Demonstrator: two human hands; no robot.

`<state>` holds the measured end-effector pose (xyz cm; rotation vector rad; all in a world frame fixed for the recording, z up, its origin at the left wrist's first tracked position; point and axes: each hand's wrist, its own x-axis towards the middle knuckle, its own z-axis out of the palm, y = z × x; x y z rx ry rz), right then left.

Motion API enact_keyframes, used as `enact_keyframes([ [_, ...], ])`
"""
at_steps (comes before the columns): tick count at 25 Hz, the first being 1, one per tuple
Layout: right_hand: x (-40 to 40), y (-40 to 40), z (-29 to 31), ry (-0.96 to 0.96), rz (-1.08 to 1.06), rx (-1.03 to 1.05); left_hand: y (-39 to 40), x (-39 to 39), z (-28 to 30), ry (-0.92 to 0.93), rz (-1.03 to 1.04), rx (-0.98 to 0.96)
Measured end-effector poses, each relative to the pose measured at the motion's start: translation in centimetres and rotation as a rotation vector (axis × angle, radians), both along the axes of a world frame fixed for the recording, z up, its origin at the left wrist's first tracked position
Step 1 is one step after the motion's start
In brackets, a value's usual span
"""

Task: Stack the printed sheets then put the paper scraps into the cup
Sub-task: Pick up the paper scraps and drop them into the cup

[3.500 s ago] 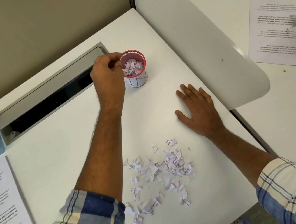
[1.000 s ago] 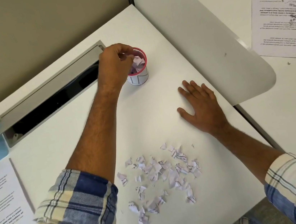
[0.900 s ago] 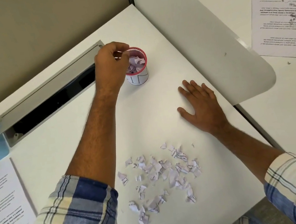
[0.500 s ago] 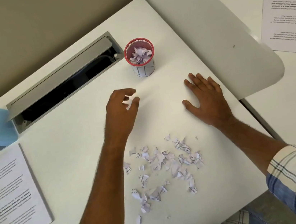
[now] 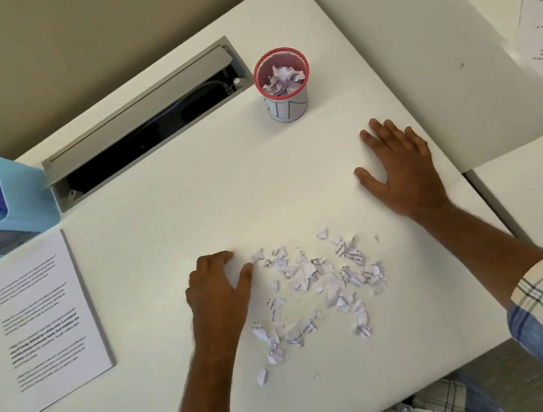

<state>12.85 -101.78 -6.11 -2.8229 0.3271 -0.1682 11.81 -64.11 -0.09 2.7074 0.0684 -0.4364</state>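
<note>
Landmark: I place everything from the cup (image 5: 282, 84), a red-rimmed mesh cup standing upright on the white desk (image 5: 171, 239), already partly filled with crumpled scraps.

Scraps: the loose paper scraps (image 5: 322, 285) lie scattered on the desk well in front of the cup, toward me, spread out and not heaped.

Left hand: my left hand (image 5: 219, 288) sits at the left edge of the scatter, well short of the cup, fingers loosely curled with thumb and forefinger apart; I see nothing pinched in it.

Right hand: my right hand (image 5: 399, 168) lies flat, fingers straight, palm on the desk, in front and to the right of the cup, holding nothing.

Sheets: the printed sheets (image 5: 47, 321) look squared up far left of the cup and nearer me, so I judge the stacking done.

Risk, pickup: small, light bits; a pinch may gather only a few, or a sweep may push them toward the near desk edge and off it.

Risk, carry: the reach to the cup is long; loose bits could drop on the way.

Risk, cup: it looks light and narrow-mouthed; knuckles hitting the rim could tip it toward the open cable tray (image 5: 145, 125) just to its left, spilling scraps in.

Risk, fill: paper heaped inside may spring out unless pressed down.
</note>
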Motion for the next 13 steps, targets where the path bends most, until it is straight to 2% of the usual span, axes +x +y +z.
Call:
enact_keyframes([
  [3, -0.1, 0.0, 0.0, -0.014, 0.005, 0.0, 0.0, -1.2, 0.5, -0.003, 0.084, 0.04],
  [7, -0.1, 0.0, 0.0, -0.02, 0.01, -0.002, 0.5, -2.5, 0.3, 0.042, 0.189, -0.063],
  [13, 0.0, -0.2, -0.4, -0.034, 0.004, -0.024, -0.3, -3.8, -0.2, 0.059, 0.162, -0.234],
])
